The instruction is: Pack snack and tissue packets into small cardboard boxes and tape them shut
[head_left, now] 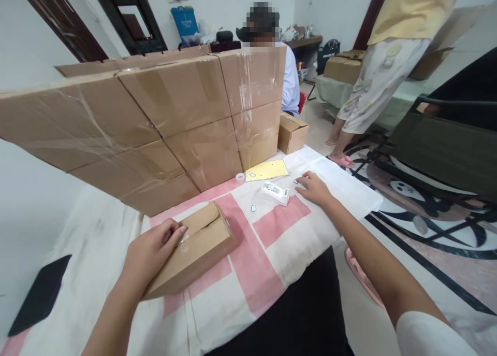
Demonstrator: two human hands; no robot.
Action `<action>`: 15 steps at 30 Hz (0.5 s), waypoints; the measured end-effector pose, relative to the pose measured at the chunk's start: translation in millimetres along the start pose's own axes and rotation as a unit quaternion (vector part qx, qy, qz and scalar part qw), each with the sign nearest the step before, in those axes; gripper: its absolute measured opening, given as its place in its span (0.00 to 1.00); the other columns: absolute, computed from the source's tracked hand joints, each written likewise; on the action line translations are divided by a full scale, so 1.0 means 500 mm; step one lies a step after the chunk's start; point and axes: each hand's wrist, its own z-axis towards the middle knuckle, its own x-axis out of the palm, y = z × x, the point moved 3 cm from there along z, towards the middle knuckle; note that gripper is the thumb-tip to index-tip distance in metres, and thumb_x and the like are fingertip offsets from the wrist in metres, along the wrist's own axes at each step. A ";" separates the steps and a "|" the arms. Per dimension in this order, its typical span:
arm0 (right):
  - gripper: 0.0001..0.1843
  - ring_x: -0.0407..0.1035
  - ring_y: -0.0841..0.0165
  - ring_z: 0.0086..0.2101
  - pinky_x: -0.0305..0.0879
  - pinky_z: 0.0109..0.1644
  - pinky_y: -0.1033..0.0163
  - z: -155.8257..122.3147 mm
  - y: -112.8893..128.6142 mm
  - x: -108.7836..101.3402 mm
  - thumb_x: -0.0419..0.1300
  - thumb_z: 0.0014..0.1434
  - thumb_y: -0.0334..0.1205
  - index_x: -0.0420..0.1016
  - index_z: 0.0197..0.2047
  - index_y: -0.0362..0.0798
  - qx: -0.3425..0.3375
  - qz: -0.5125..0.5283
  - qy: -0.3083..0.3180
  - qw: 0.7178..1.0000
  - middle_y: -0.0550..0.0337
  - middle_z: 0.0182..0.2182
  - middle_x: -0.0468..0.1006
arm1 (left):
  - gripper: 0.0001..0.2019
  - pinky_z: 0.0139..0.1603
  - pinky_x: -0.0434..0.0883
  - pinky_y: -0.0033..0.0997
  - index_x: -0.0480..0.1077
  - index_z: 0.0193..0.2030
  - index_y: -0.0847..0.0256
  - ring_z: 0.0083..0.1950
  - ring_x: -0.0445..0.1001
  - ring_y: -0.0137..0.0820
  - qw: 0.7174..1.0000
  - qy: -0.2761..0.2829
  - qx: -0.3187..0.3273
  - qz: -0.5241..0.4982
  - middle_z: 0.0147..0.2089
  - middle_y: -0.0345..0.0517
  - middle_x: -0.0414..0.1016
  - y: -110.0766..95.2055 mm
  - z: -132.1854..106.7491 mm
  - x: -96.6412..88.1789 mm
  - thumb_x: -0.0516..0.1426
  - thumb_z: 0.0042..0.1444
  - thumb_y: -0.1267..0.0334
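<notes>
Small box (202, 244) is pinned steady on the desk (279, 234) by left hand (151, 252), grip seemingly closed on its flap; right hand (314, 188), grip open, is rested by white device (275, 193).

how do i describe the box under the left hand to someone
Start at the wall of stacked cartons on the pink-and-white cloth. In front of it, nearest the camera, lies a small box under the left hand. Unlike the other small box at the wall's far end, it sits clear of the stack.
</notes>
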 end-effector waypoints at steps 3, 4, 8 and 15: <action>0.10 0.69 0.58 0.48 0.66 0.50 0.56 0.002 0.016 0.017 0.58 0.65 0.38 0.81 0.43 0.46 0.007 0.019 -0.034 0.999 0.47 0.46 0.75 | 0.20 0.32 0.61 0.32 0.66 0.36 0.51 0.32 0.73 0.36 1.000 -0.002 -0.002 0.008 0.31 0.37 0.77 -0.007 -0.002 0.001 0.46 0.67 0.40; 0.11 0.69 0.58 0.47 0.66 0.50 0.56 0.002 0.027 0.015 0.55 0.66 0.37 0.79 0.41 0.46 0.011 0.030 -0.052 0.998 0.47 0.44 0.75 | 0.20 0.33 0.62 0.32 0.66 0.36 0.52 0.33 0.73 0.36 1.000 -0.004 -0.003 0.010 0.31 0.37 0.77 -0.008 -0.004 0.001 0.46 0.67 0.40; 0.12 0.69 0.61 0.42 0.67 0.48 0.57 -0.021 0.099 -0.012 0.48 0.70 0.37 0.71 0.39 0.47 0.020 0.093 -0.140 0.986 0.50 0.40 0.72 | 0.19 0.34 0.63 0.33 0.67 0.36 0.52 0.34 0.73 0.35 1.000 -0.017 0.002 0.002 0.32 0.38 0.76 0.019 -0.014 0.003 0.47 0.66 0.41; 0.10 0.67 0.68 0.30 0.67 0.34 0.63 -0.172 0.367 0.053 0.55 0.69 0.46 0.69 0.38 0.51 0.042 0.508 -0.122 0.852 0.63 0.29 0.70 | 0.13 0.37 0.67 0.35 0.66 0.35 0.53 0.34 0.72 0.35 0.985 -0.137 0.011 -0.102 0.36 0.42 0.76 0.155 -0.074 -0.013 0.52 0.64 0.48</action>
